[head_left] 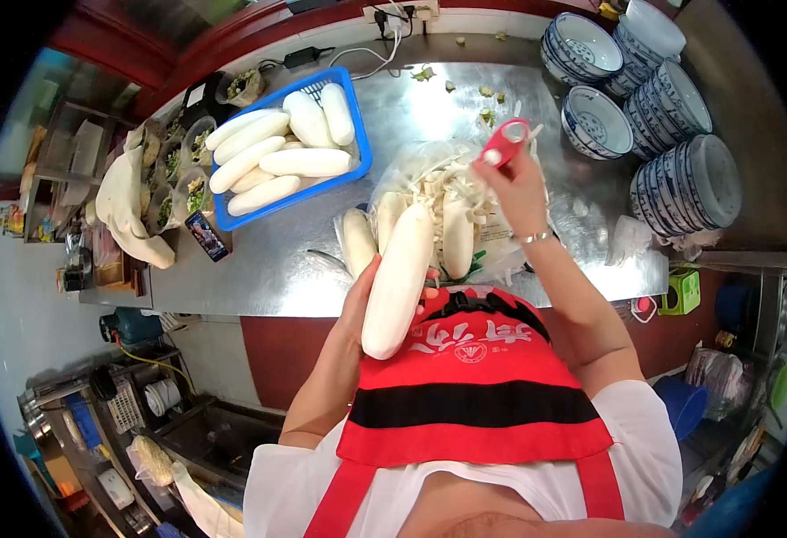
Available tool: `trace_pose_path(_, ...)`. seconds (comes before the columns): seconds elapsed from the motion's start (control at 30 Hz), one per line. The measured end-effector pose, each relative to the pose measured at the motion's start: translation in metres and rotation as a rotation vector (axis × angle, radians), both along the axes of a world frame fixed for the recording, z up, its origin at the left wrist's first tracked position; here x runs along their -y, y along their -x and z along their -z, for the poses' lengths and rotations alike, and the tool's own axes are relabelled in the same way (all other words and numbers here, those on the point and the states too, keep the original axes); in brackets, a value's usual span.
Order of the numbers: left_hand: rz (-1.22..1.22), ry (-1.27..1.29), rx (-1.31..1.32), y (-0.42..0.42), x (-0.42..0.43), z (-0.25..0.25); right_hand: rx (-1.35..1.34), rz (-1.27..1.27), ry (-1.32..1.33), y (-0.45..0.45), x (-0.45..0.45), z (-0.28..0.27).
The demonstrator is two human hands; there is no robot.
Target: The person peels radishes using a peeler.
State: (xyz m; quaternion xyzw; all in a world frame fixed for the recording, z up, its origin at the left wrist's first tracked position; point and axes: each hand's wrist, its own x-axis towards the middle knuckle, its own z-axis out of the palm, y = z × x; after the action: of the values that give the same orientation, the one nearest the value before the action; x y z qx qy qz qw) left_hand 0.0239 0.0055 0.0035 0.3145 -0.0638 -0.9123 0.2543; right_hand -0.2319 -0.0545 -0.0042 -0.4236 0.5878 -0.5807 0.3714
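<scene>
While the left hand (356, 308) curls around a fat white radish (399, 282), long and smooth, in front of the red apron (474, 368), the right hand (517, 184) holds a red peeler (499, 150) tight near the pale peels (450, 184). Farther off, more radishes (306, 162) lie in a blue basket (364, 134).

A: State the viewpoint.
B: Single head-worn camera, facing forward and steeply down.
A: Field coverage?
B: Wide-angle, with dark corners. Red apron (465, 403) lies closest, low in frame; left hand (360, 289) and right hand (514, 184) are near, at mid-field; steel worktable (232, 287) extends beyond.
</scene>
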Motion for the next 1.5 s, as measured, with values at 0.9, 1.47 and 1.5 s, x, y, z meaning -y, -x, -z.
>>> trace_pose_path(0.9, 0.092, 0.055, -0.081, -0.004, 0.001, 0.021, 0.421, -0.358, -0.244, -0.039, -0.018, -0.009)
trace_pose_path(1.47, -0.056, -0.045, -0.067, 0.000, -0.004, 0.001, 0.299, -0.260, -0.139, -0.022, -0.021, -0.031)
trace_pose_path(1.5, -0.045, -0.043, -0.066, -0.001, -0.003, 0.009, 0.330, -0.333, -0.104, -0.040, -0.031, -0.036)
